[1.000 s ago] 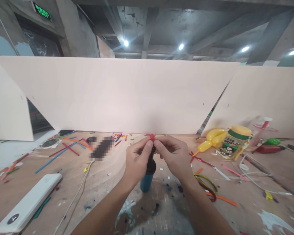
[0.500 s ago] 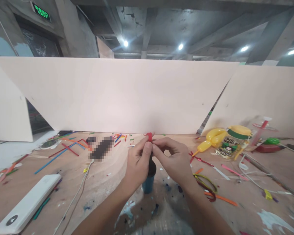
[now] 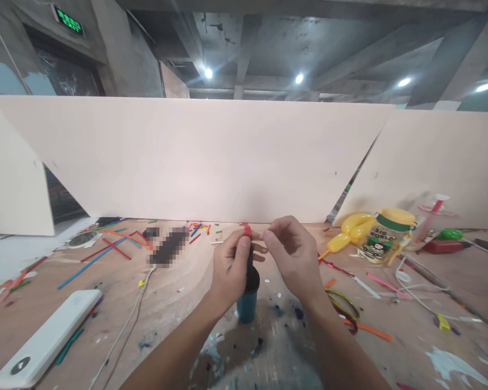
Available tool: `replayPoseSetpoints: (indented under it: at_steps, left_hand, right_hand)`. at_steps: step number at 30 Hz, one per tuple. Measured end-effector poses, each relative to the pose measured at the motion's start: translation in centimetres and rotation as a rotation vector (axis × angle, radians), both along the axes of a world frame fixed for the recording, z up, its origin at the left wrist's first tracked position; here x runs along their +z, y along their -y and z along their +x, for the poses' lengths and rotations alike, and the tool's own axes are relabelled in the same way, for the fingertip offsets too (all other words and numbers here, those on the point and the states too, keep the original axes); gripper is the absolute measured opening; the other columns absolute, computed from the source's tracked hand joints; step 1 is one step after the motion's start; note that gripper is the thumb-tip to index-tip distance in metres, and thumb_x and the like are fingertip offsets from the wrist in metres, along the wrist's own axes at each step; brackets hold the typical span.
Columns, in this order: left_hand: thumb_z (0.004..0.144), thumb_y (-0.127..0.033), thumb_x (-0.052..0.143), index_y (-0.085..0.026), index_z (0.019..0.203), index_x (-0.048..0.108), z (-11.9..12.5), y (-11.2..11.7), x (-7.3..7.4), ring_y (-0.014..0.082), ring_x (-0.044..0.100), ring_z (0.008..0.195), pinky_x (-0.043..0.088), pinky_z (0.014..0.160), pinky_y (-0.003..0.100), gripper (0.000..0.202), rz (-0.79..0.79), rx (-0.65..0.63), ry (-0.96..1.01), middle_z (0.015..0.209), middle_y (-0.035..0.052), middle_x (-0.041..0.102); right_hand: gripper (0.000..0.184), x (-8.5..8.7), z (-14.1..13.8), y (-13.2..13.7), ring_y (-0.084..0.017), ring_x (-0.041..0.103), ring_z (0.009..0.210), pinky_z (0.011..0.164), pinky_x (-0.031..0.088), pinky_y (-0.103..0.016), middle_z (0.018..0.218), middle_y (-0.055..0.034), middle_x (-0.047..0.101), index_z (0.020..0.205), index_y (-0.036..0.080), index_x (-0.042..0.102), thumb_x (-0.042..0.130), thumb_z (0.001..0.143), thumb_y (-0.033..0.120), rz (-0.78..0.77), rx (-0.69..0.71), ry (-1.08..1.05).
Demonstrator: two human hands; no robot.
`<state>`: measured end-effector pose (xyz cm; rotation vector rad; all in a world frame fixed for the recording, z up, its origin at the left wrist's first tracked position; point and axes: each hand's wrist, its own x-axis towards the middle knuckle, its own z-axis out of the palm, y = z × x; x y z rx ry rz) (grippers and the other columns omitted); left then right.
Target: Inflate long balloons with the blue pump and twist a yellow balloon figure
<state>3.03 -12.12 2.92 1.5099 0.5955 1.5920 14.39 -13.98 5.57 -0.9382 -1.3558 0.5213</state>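
Observation:
My left hand (image 3: pixel 231 260) is closed, with thumb and fingers around a small piece of red balloon (image 3: pixel 247 230) at the top of a dark, narrow stem. Beneath that hand stands a blue cylinder with a black top (image 3: pixel 246 306), which looks like a balloon hand pump, upright on the table. Its upper part is partly covered by my left fingers. Just right of the red balloon is my right hand (image 3: pixel 295 257), thumb and forefinger pinched together. Whatever lies between those fingertips is hidden.
A white power bank (image 3: pixel 49 336) lies at left, near a white cable (image 3: pixel 126 319). Right are a yellow twisted balloon (image 3: pixel 352 230), a yellow-lidded jar (image 3: pixel 386 235) and a red-handled tool (image 3: pixel 445 247). Coloured uninflated balloons are scattered about. A pale board (image 3: pixel 211 157) stands behind.
My right hand has moved slightly right, away from the red balloon and my left thumb. My left hand stays nearly in place, still holding the balloon.

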Motion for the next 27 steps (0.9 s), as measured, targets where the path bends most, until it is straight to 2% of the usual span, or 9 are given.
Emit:
replayPoseSetpoints:
  at_steps: [4,7,13,16,18,21,23,25,27]
  left_hand:
    - [0.092,-0.044,0.041,-0.017,0.087,0.056,-0.2,-0.7,-0.7,0.0113,0.058,0.054,0.047,0.051,0.023,0.031,0.038,-0.069,0.021,0.071,0.0027,0.064]
    - [0.094,-0.041,0.037,-0.018,0.086,0.051,-0.3,-1.2,-1.4,0.0102,0.051,0.046,0.042,0.049,0.022,0.028,0.05,-0.119,0.014,0.052,-0.0034,0.053]
    - [0.094,-0.041,0.038,-0.018,0.096,0.051,-0.1,-1.5,-1.7,0.0076,0.041,0.04,0.034,0.044,0.021,0.027,0.045,-0.196,0.132,0.053,-0.0045,0.049]
    - [0.093,-0.044,0.039,-0.017,0.084,0.051,-0.2,-1.9,-1.3,0.0068,0.038,0.038,0.033,0.043,0.019,0.03,-0.007,-0.254,0.182,0.047,-0.0053,0.045]
    - [0.092,-0.045,0.04,-0.018,0.077,0.048,-0.6,-2.5,-0.9,0.0059,0.037,0.036,0.032,0.04,0.018,0.032,-0.082,-0.265,0.282,0.05,-0.0051,0.045]
    - [0.089,-0.042,0.046,-0.02,0.079,0.045,-2.1,-4.0,-0.2,0.0044,0.034,0.034,0.029,0.034,0.017,0.025,-0.215,-0.222,0.53,0.059,-0.0055,0.045]
    - [0.089,-0.036,0.047,-0.02,0.08,0.044,-3.6,-5.4,0.0,0.0046,0.034,0.034,0.027,0.032,0.017,0.019,-0.271,-0.207,0.65,0.06,-0.0059,0.042]
    - [0.09,-0.032,0.045,-0.02,0.079,0.044,-5.3,-6.8,-0.2,0.0047,0.033,0.035,0.027,0.031,0.016,0.016,-0.298,-0.21,0.727,0.059,-0.0058,0.041]
    - [0.092,-0.026,0.04,-0.02,0.078,0.043,-7.2,-8.1,-0.5,0.0045,0.031,0.034,0.025,0.03,0.015,0.016,-0.366,-0.223,0.787,0.058,-0.0056,0.04]
  right_hand:
    - [0.012,0.1,0.0,-0.2,-0.011,0.05,0.058,0.055,0.043,-0.023,0.065,0.0028,0.052,0.077,0.019,0.053,0.056,0.083,0.029,-0.046,0.142,0.019]
    - [0.011,0.0,-0.1,-0.3,-0.01,0.052,0.052,0.055,0.044,-0.024,0.06,0.0042,0.053,0.081,0.02,0.052,0.055,0.085,0.029,-0.109,0.244,0.035]
    - [0.008,-0.4,-0.2,-0.9,-0.01,0.057,0.052,0.053,0.046,-0.023,0.061,0.0053,0.056,0.089,0.021,0.049,0.054,0.085,0.026,-0.132,0.299,0.048]
    - [0.014,-0.6,-0.2,-1.2,-0.011,0.061,0.056,0.056,0.048,-0.025,0.065,0.004,0.058,0.097,0.02,0.046,0.051,0.086,0.028,-0.205,0.348,0.099]
    - [0.024,-1.0,-0.2,-1.4,-0.014,0.064,0.068,0.063,0.05,-0.028,0.078,-0.0004,0.062,0.106,0.02,0.044,0.052,0.086,0.032,-0.255,0.378,0.156]
    - [0.049,-2.1,-0.5,-1.8,-0.017,0.063,0.086,0.072,0.049,-0.031,0.099,-0.0058,0.062,0.121,0.022,0.039,0.061,0.08,0.036,-0.346,0.391,0.279]
    - [0.058,-3.2,-1.2,-1.9,-0.02,0.061,0.088,0.074,0.048,-0.033,0.1,-0.0054,0.062,0.123,0.023,0.041,0.068,0.074,0.039,-0.435,0.396,0.389]
    - [0.054,-4.4,-2.3,-1.8,-0.021,0.06,0.085,0.073,0.048,-0.034,0.095,-0.0047,0.062,0.115,0.021,0.049,0.07,0.07,0.042,-0.536,0.416,0.427]
    - [0.041,-5.7,-3.7,-1.2,-0.017,0.061,0.072,0.064,0.049,-0.031,0.084,-0.0025,0.061,0.107,0.02,0.05,0.062,0.076,0.044,-0.691,0.545,0.267]
